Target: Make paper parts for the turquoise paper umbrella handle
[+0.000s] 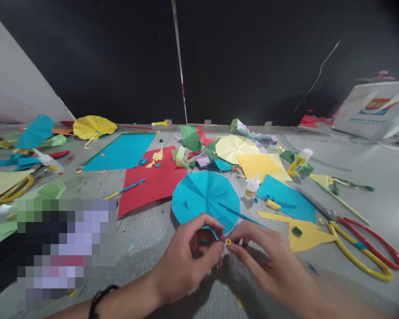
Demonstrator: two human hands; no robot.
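Observation:
Both my hands meet low in the middle of the grey table. My left hand and my right hand pinch together on a tiny yellow rolled paper piece held between their fingertips. Just beyond the fingers lies a round blue folded paper disc with a thin blue paper stick running out of it to the right. A black band sits on my left wrist.
Scissors with red and yellow handles lie to the right. Two glue bottles stand behind the disc. Red, blue and yellow paper sheets, scraps and a yellow paper umbrella litter the table. A white box sits far right.

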